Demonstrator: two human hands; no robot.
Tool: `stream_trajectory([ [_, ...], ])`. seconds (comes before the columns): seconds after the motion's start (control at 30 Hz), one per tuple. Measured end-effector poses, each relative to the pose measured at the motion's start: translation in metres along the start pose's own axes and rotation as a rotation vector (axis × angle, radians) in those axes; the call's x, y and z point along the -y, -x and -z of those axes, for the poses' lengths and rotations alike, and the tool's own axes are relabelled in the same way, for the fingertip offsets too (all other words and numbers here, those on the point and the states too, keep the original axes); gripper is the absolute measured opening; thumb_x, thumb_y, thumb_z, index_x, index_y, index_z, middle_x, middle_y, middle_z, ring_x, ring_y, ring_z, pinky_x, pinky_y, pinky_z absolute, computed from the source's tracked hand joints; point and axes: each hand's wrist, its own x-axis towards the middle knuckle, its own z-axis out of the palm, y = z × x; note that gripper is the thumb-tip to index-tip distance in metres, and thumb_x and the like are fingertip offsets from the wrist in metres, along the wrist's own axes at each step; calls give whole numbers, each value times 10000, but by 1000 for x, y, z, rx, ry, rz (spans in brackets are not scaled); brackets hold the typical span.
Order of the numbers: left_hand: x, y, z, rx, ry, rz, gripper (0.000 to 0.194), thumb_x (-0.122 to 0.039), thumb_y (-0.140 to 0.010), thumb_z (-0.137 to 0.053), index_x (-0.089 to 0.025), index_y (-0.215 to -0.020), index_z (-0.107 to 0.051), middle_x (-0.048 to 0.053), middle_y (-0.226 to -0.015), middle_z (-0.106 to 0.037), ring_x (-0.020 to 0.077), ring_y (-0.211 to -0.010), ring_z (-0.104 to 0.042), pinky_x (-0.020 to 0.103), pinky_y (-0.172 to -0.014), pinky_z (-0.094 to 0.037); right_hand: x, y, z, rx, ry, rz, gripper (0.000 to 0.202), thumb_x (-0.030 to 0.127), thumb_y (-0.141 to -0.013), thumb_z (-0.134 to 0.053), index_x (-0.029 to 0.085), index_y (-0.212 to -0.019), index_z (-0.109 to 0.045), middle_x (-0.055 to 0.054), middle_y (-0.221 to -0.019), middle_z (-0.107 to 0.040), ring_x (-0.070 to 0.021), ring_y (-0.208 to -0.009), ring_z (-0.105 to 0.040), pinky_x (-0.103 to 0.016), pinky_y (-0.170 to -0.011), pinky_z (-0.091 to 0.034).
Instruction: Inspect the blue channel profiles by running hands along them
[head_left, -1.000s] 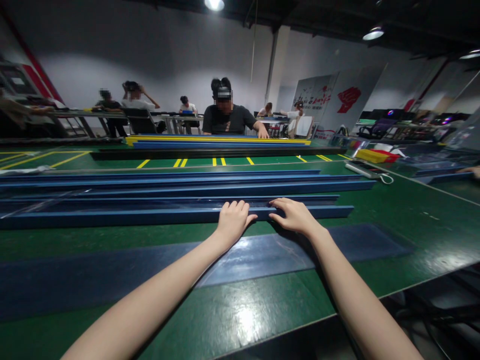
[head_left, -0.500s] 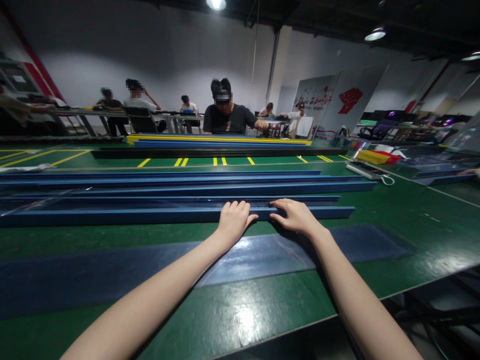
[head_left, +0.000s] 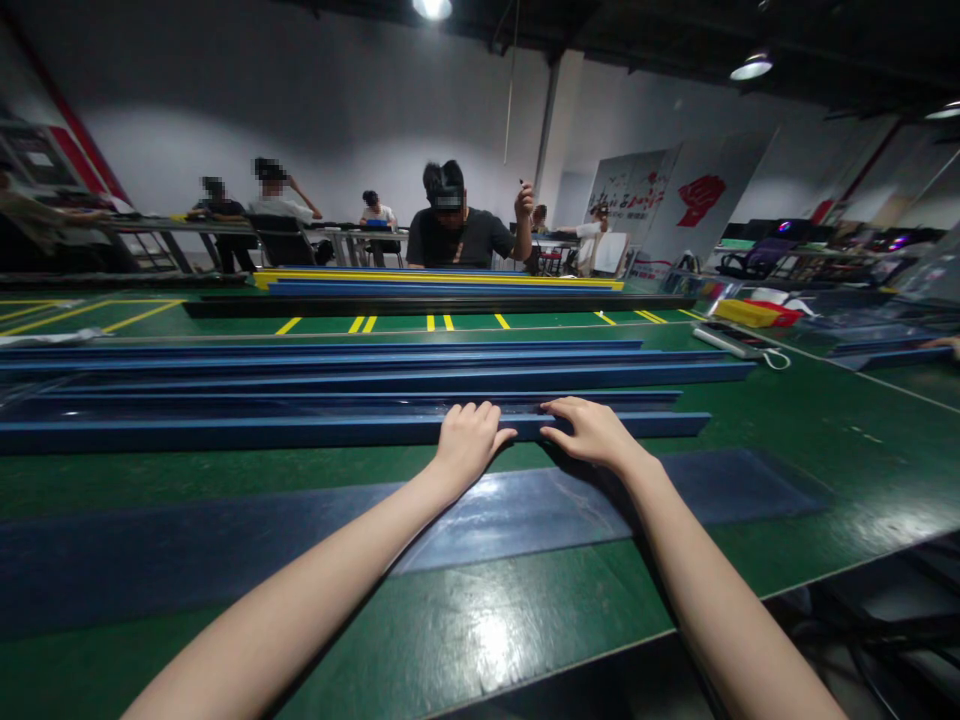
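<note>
A long blue channel strip with raised walls lies across the green table in front of me. My left hand is closed over its near wall, fingers curled over the top and thumb pointing right. Just to the right, my right hand grips the same wall, with its fingers reaching over and its thumb on the near side. Glossy clear film shows inside the channel. Under my forearms a flat clear plastic sheet is spread on the table.
More blue channel strips lie just beyond. Farther off are a black strip and a yellow strip. At right are a phone-like device and a yellow tray. A co-worker sits opposite.
Both my hands have stayed in place on the channel strip. At far left, the film lying over the strips has shifted. The co-worker opposite has raised a hand.
</note>
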Motion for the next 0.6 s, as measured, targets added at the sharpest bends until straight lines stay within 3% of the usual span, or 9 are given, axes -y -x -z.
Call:
stream_trajectory([
  [0.6, 0, 0, 2, 28, 8, 14, 325, -469, -819, -444, -163, -779, -544, 53, -742, -620, 200, -723, -540, 307, -611, -282, -1, 0, -1, 7, -2, -6, 398, 397, -794, -457, 187, -1112, -572, -62, -1130, -594, -199, -1033, -538, -280, -849, -411],
])
